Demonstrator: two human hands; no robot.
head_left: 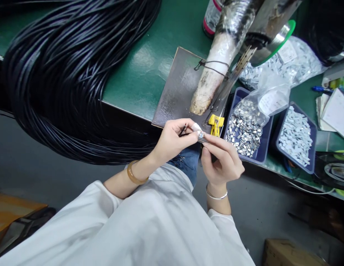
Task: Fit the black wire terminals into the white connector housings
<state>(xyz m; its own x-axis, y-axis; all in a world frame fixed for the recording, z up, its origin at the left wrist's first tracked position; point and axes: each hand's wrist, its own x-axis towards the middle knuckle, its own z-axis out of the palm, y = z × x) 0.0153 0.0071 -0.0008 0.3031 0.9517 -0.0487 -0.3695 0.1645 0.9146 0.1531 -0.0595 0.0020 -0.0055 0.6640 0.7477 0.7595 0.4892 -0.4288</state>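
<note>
My left hand [177, 139] is closed in a pinch on a black cable [183, 129], a short length of which shows between thumb and fingers. White wrapping covers one of its fingertips. At those fingertips sits a tiny whitish and metallic piece [201, 135], too small to name. My right hand [222, 157] meets the left there, its fingers bent and pressed together around something I cannot make out. Both hands are over the bench's front edge, beside a yellow-handled tool [215, 123]. A large bundle of black cables [58, 74] drapes off the bench on the left.
A dark board [179, 87] lies under a plastic-wrapped post [207, 85]. To the right stand a blue bin of small metal pieces [264, 151] and another bin of pale blocks [313, 147]. Plastic bags [302, 59] lie behind. A cardboard box [288, 253] is on the floor.
</note>
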